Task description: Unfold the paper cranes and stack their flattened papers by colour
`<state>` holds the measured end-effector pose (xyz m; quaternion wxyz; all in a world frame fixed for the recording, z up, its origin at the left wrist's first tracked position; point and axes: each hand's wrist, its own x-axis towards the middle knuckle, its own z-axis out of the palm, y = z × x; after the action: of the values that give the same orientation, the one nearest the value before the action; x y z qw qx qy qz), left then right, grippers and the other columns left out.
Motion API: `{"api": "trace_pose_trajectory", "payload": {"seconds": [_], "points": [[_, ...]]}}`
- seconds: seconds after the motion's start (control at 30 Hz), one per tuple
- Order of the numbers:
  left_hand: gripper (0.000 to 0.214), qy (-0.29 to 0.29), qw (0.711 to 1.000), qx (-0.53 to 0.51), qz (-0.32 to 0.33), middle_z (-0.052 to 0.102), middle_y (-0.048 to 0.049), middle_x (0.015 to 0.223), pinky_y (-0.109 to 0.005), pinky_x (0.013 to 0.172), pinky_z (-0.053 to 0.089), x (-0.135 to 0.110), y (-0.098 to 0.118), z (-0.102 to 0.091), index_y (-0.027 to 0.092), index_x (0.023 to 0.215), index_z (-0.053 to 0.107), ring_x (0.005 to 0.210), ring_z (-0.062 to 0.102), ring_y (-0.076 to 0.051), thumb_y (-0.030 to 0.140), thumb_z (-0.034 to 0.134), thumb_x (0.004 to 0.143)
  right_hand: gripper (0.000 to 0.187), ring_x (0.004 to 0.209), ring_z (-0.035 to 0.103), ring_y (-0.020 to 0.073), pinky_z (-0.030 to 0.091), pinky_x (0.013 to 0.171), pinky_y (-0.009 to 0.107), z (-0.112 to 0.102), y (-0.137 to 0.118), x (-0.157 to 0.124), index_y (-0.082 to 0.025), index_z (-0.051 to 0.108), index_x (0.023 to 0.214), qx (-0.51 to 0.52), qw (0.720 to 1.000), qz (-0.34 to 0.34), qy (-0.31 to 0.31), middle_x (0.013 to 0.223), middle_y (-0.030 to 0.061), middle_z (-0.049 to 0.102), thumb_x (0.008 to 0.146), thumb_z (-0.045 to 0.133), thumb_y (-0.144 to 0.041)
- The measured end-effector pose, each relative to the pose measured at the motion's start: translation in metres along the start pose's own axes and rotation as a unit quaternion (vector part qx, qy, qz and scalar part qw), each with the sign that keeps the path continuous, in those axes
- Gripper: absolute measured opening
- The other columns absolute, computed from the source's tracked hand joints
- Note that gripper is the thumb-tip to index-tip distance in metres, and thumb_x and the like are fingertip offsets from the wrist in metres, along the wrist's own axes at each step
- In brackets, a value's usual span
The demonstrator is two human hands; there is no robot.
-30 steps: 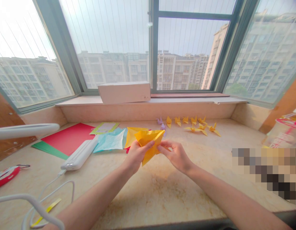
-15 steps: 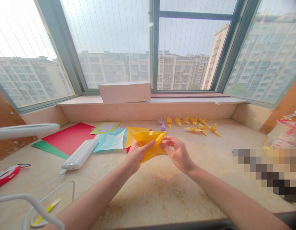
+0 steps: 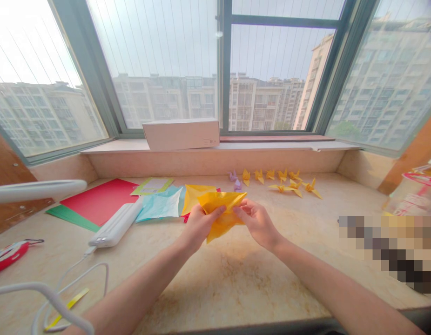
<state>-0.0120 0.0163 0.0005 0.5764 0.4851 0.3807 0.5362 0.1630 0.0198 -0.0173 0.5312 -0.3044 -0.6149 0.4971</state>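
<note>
A partly folded sheet of yellow paper (image 3: 222, 207) hangs just above the marble counter (image 3: 236, 274) in the middle of the view. My left hand (image 3: 198, 225) grips its left side, thumb on top. My right hand (image 3: 257, 221) pinches its right edge with thumb and fingers. Behind the sheet lies another yellow paper (image 3: 194, 193) on the counter. A row of several small folded paper cranes (image 3: 281, 179), mostly yellow and two pale purple, stands farther back to the right.
Red (image 3: 102, 200), green (image 3: 70, 216) and light blue (image 3: 161, 204) sheets lie at the left with a white power bank (image 3: 116, 223) and its cable. A white box (image 3: 182, 133) sits on the sill. A plastic cup (image 3: 416, 195) stands at the right edge.
The yellow sheet has been turned and reshaped slightly between both hands; my right hand's fingers have closed tighter on its right edge. Nothing else moved.
</note>
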Motion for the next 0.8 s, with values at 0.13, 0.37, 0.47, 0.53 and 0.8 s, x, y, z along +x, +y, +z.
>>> {"api": "trace_pose_trajectory", "payload": {"seconds": [0.13, 0.37, 0.47, 0.53, 0.8], "points": [[0.047, -0.009, 1.0, -0.001, 0.008, 0.074, -0.0151, 0.105, -0.039, 0.083, 0.055, 0.0005, -0.0005, 0.0001, 0.01, 0.105, 0.069, 0.09, 0.071, -0.028, 0.039, 0.081, 0.071, 0.029, 0.079, 0.072, 0.0215, 0.055, 0.074, 0.032, -0.0003, 0.0008, 0.0004, -0.019, 0.063, 0.09, 0.01, 1.0, 0.008, 0.014, 0.085, 0.0061, 0.075, 0.085, 0.066, -0.048], [0.04, -0.054, 0.998, 0.042, -0.002, 0.074, -0.011, 0.103, -0.034, 0.078, 0.055, -0.004, 0.0034, 0.0023, 0.013, 0.102, 0.07, 0.086, 0.07, -0.024, 0.033, 0.082, 0.069, 0.033, 0.081, 0.071, 0.0231, 0.056, 0.072, 0.033, -0.0037, 0.0039, 0.0012, -0.018, 0.064, 0.092, 0.005, 0.999, 0.012, 0.031, 0.086, 0.0073, 0.074, 0.084, 0.067, -0.05], [0.038, -0.054, 0.996, 0.072, -0.005, 0.074, -0.0092, 0.102, -0.031, 0.076, 0.054, -0.0053, 0.0051, 0.0029, 0.014, 0.1, 0.071, 0.084, 0.07, -0.022, 0.03, 0.083, 0.067, 0.03, 0.083, 0.07, 0.0225, 0.055, 0.072, 0.033, -0.0046, 0.0048, -0.0002, -0.018, 0.065, 0.092, -0.021, 0.999, 0.002, 0.03, 0.087, 0.0067, 0.073, 0.085, 0.066, -0.048], [0.036, -0.047, 0.995, 0.086, -0.004, 0.074, -0.0081, 0.1, -0.03, 0.074, 0.054, -0.0056, 0.0056, 0.0028, 0.015, 0.098, 0.071, 0.083, 0.069, -0.021, 0.029, 0.082, 0.067, 0.028, 0.085, 0.069, 0.0221, 0.054, 0.073, 0.033, -0.0051, 0.0049, -0.0012, -0.02, 0.065, 0.094, -0.06, 0.998, -0.009, 0.031, 0.09, 0.0065, 0.073, 0.087, 0.063, -0.047], [0.037, -0.025, 0.992, 0.125, 0.007, 0.074, -0.007, 0.093, -0.028, 0.074, 0.052, -0.0056, 0.0051, 0.0024, 0.014, 0.097, 0.07, 0.084, 0.068, -0.02, 0.03, 0.082, 0.066, 0.021, 0.085, 0.065, 0.0198, 0.05, 0.078, 0.033, -0.0049, -0.0011, -0.0014, -0.023, 0.067, 0.096, -0.194, 0.978, -0.073, 0.028, 0.093, 0.0042, 0.073, 0.093, 0.056, -0.041]]}}
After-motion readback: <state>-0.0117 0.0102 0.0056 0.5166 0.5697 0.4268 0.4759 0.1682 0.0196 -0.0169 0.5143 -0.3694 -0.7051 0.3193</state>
